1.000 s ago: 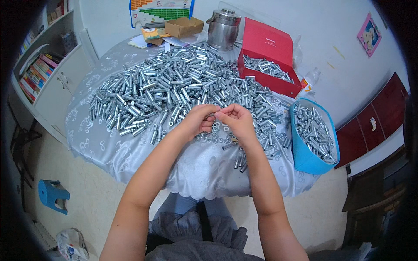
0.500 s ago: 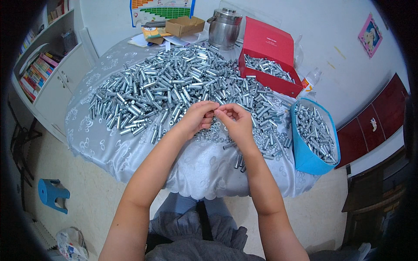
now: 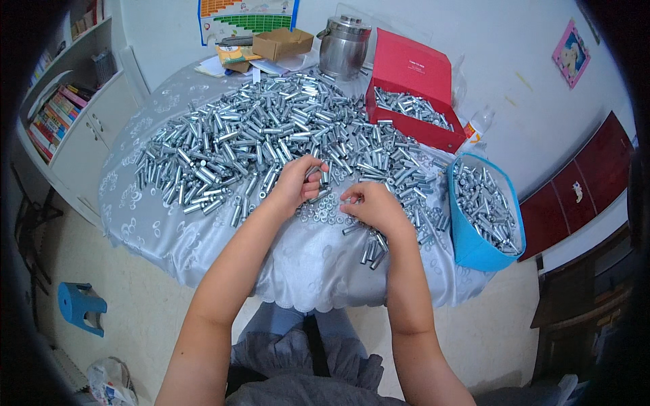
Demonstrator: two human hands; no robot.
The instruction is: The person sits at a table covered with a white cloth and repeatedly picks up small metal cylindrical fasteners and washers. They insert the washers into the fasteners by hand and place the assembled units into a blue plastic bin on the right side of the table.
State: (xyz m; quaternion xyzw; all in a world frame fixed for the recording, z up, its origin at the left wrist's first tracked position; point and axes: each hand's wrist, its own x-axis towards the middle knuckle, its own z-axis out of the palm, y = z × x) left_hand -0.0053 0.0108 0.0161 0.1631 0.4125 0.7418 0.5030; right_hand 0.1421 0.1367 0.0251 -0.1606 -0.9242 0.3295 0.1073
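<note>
At the far left a blue stool (image 3: 82, 308) stands on the floor, and beside it comes the tabletop (image 3: 128, 213), draped in a patterned silvery cloth. A wide heap of metal cylinders (image 3: 230, 128) covers much of it. In front of the heap, the left hand (image 3: 296, 187) has its fingers curled and seems to pinch a single cylinder (image 3: 326, 178) at the fingertips, roughly upright. Just below and beside it lie many small rings (image 3: 323, 211), scattered on the cloth between the two hands. The right hand (image 3: 378, 205) reaches down at the edge of these rings, thumb and fingers bent toward one another; whether a ring sits between them I cannot tell. The step in hand looks like picking up a ring while the cylinder is held ready, so the next move would call for a fine pinch on just one ring. Farther right, an open red box (image 3: 423, 134) and a blue bin (image 3: 482, 252) both hold more metal pieces.
</note>
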